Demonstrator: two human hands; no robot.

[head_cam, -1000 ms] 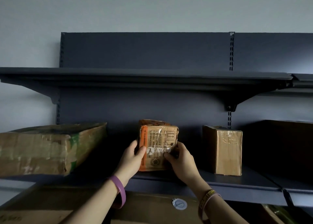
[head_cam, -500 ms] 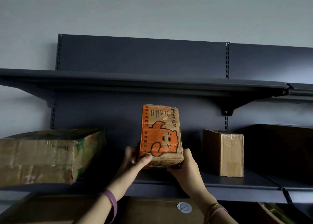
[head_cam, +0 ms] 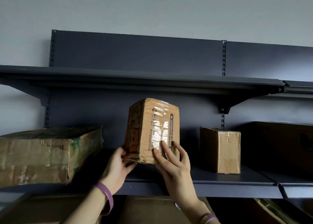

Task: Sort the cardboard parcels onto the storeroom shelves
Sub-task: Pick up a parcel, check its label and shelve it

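I hold a small taped cardboard parcel [head_cam: 152, 130] with orange print upright, raised a little above the middle shelf [head_cam: 220, 183]. My left hand [head_cam: 119, 166] grips its lower left corner from below. The fingers of my right hand [head_cam: 171, 161] press on its taped front face at the lower right. On the same shelf a large worn flat parcel [head_cam: 45, 156] lies at the left, and a small brown box [head_cam: 221, 151] stands at the right.
A big dark box [head_cam: 277, 147] fills the shelf's far right. The top shelf [head_cam: 135, 81] runs across above the parcel. Below the middle shelf lie more cardboard boxes [head_cam: 152, 210]. A grey wall rises behind the shelving.
The parcel rose off the shelf and turned in my hands: first its printed label face, then the orange cartoon face, now the taped brown face towards me. My right fingers moved onto its front.
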